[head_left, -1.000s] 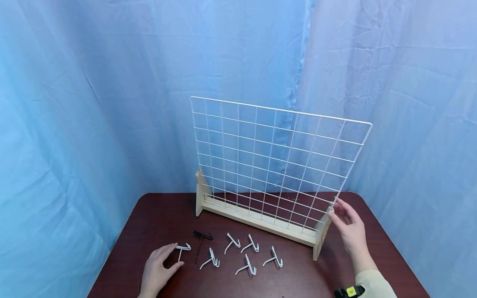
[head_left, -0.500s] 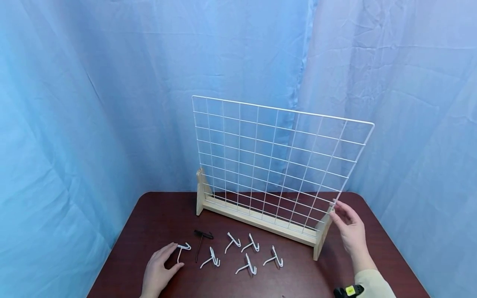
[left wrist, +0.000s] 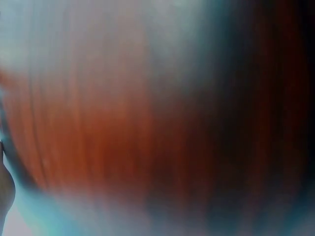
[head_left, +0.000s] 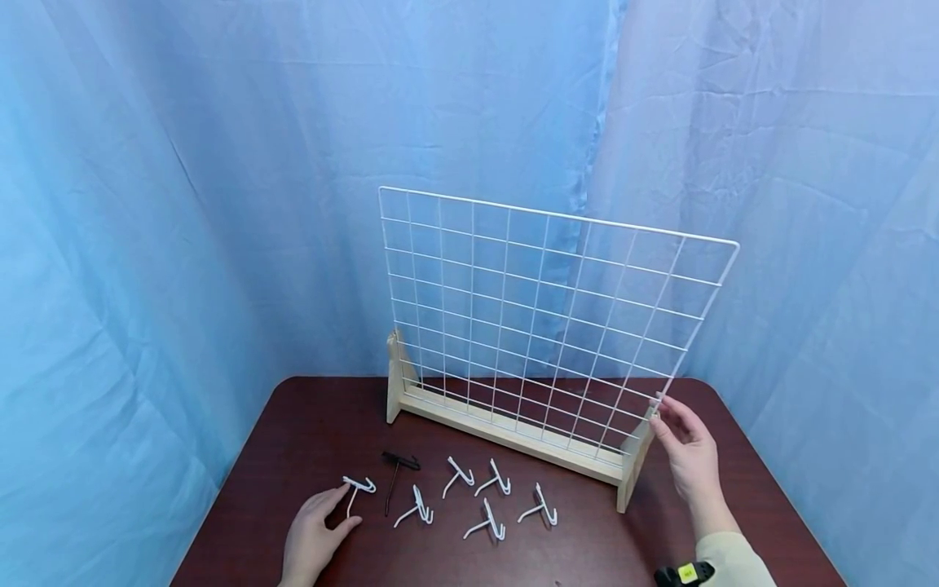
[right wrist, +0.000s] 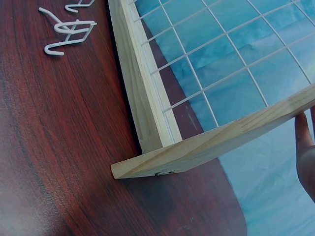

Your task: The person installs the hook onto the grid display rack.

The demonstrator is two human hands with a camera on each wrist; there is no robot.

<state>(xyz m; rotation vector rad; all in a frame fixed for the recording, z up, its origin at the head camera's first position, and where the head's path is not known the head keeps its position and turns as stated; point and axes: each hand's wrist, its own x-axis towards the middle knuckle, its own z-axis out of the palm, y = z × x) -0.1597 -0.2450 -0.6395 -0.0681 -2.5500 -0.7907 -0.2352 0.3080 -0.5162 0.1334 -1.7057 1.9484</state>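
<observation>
A white wire grid panel (head_left: 543,302) stands upright in a wooden base (head_left: 506,434) on the table. My right hand (head_left: 693,461) grips the top of the right wooden end piece (right wrist: 211,140), thumb in front and fingers behind by the grid's edge. At the left, a white display hook (head_left: 361,485) lies on the table by my left hand (head_left: 315,534). The fingertips and thumb stand apart at its two ends, lightly curved, touching or nearly touching it. A black hook (head_left: 399,462) lies just right of it. The left wrist view is too blurred to show the hook.
Several more white hooks lie spread before the base, such as one front white hook (head_left: 487,522) and one right white hook (head_left: 540,507). The dark red-brown table (head_left: 257,456) has rounded back corners. Blue curtains (head_left: 220,204) hang behind and at both sides.
My left hand has drawn slightly back from the white hook, whose left end now shows; the hook has turned a little. The right hand keeps its grip on the stand.
</observation>
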